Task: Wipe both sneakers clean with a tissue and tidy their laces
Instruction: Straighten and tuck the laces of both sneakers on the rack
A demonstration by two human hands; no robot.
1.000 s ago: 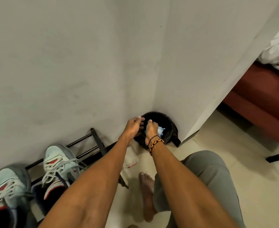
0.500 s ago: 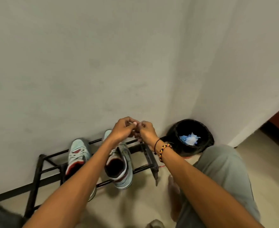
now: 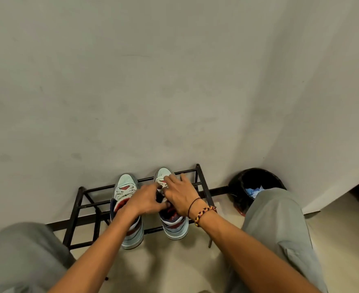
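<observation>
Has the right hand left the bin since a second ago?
Yes. The right hand was at the black bin; it now sits left of it, over the right sneaker on the shoe rack.

We can't read any text, label, brand or number anywhere: sneakers point(image 3: 170, 210), shoe rack point(image 3: 83, 206), bin point(image 3: 240, 187).

left hand point(image 3: 145, 200) + right hand point(image 3: 179, 195) | on right sneaker point(image 3: 174, 224) | rack point(image 3: 79, 206)

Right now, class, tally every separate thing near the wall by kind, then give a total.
Sneakers: 2 (left sneaker, right sneaker)
Shoe racks: 1
Bins: 1
Bracelets: 1
Total: 5
</observation>
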